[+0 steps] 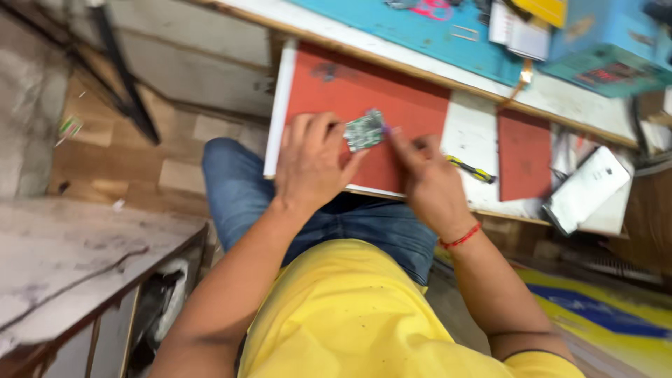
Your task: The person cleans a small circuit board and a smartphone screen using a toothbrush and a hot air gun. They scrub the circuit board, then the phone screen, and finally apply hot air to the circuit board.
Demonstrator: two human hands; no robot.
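Wooden flooring and a pale wall fill the left of the view, and the white surface runs slantwise across the top right, its far end cut off by the frame. A red mat lies on it, with a smaller red mat further right.

Over the near edge of the larger mat, the left hand holds a small green circuit board pinched between thumb and fingers, its grip narrow and closed on the board's left side. The board is tilted and blurred, so its parts cannot be made out. The right hand is just beside the board on the right, its fingers drawn together; something thin and purplish seems to sit at the fingertips against the board's edge (too smeared by motion to name), so I cannot tell what that grip holds, if anything. A red thread bracelet circles the right wrist.

A yellow-and-black tool lies on the surface just behind the right hand, partly hidden by it. Further right a white phone-like slab rests at an angle near the edge. A blue box with a red display sits at the top right, cut off. The person's yellow shirt and blue jeans fill the foreground.
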